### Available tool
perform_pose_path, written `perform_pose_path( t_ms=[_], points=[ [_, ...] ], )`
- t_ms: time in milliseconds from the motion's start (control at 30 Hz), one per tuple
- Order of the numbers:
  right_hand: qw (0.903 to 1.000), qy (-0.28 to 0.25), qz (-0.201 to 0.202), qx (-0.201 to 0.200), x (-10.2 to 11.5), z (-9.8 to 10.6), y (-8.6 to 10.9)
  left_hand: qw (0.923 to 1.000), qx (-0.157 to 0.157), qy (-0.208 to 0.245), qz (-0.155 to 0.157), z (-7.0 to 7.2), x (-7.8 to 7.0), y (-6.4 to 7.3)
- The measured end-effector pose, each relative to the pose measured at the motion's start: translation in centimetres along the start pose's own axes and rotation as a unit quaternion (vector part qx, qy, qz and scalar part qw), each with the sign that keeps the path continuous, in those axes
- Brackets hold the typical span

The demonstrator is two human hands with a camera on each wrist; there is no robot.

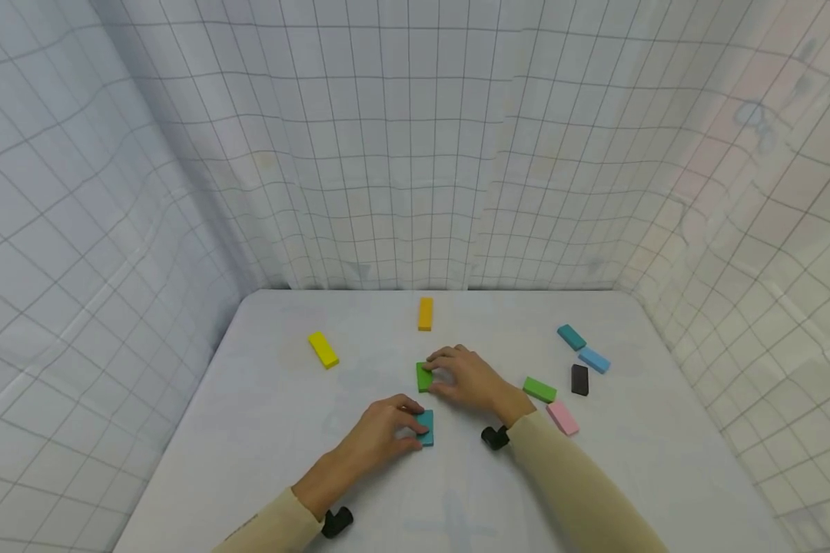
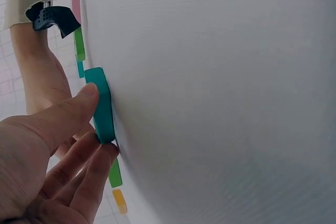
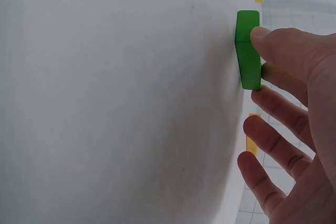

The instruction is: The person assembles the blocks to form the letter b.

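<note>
Near the middle of the table, my left hand (image 1: 385, 432) grips a teal rectangular block (image 1: 426, 428) by its ends. In the left wrist view the thumb lies at one end of the teal block (image 2: 102, 106) and fingertips at the other. Just beyond it, my right hand (image 1: 466, 376) pinches a green block (image 1: 424, 377) between thumb and index finger. The right wrist view shows the thumb on the green block (image 3: 249, 51), with the other fingers spread apart below it. The two held blocks lie a short gap apart, roughly in line.
A yellow block (image 1: 323, 350) lies to the left and an orange block (image 1: 425, 314) at the back. On the right are another green block (image 1: 539, 389), a pink block (image 1: 562, 418), a black block (image 1: 579, 379), a light blue block (image 1: 594, 360) and a second teal block (image 1: 571, 337). Gridded curtains (image 1: 429, 192) surround the table.
</note>
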State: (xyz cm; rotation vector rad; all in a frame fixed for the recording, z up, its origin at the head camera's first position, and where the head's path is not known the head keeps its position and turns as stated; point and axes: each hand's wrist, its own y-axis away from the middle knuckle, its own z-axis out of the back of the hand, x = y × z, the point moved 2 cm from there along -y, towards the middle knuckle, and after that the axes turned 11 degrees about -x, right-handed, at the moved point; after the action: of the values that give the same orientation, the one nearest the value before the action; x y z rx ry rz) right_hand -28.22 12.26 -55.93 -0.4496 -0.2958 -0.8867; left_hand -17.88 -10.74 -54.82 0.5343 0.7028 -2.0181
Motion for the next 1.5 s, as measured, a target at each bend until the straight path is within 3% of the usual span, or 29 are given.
perform_pose_path(
  t_ms=[300, 600, 1067, 1500],
  points=[
    [0.9998, -0.011, -0.014, 0.000, 0.0, 0.2, 0.5, 0.9997, -0.017, -0.006, -0.018, -0.4, 0.1, 0.3],
    [0.9995, -0.027, -0.016, -0.002, 0.2, 0.5, 0.8, 0.9998, -0.016, -0.008, -0.001, -0.3, 0.1, 0.2],
    [0.9987, -0.049, -0.014, -0.006, 0.4, 0.4, 1.5, 0.9997, -0.022, -0.005, -0.009, -0.2, 0.0, 0.2],
    [0.9982, -0.053, 0.017, -0.021, 0.9, 0.2, 2.0, 0.9994, -0.030, -0.005, -0.014, -0.1, 0.1, 0.3]
  ],
)
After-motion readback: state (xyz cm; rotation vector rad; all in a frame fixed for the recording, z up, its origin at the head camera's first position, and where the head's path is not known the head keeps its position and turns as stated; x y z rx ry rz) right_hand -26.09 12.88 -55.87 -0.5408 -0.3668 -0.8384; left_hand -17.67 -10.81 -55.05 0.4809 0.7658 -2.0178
